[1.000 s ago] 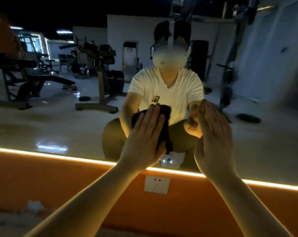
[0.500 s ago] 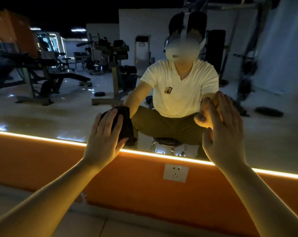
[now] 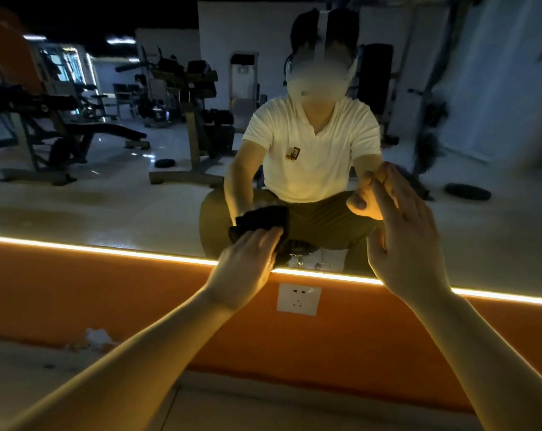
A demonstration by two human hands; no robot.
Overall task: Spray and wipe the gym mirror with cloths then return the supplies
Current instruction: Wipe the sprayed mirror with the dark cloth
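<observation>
The gym mirror (image 3: 108, 200) fills the wall above a glowing light strip (image 3: 108, 251). My left hand (image 3: 248, 259) presses a dark cloth (image 3: 279, 255) flat against the glass just above the strip, near the middle. Most of the cloth is hidden under the hand; its reflection shows above. My right hand (image 3: 409, 241) lies flat on the mirror to the right, fingers straight, holding nothing. No spray bottle is in view.
Below the mirror runs an orange wall (image 3: 77, 290) with a white power socket (image 3: 298, 299). A small pale crumpled scrap (image 3: 97, 337) lies on the floor at the wall's foot, left. The mirror reflects a seated person and gym machines.
My left hand has slid the cloth down and to the right along the mirror's lower edge. The right hand has stayed flat on the glass.
</observation>
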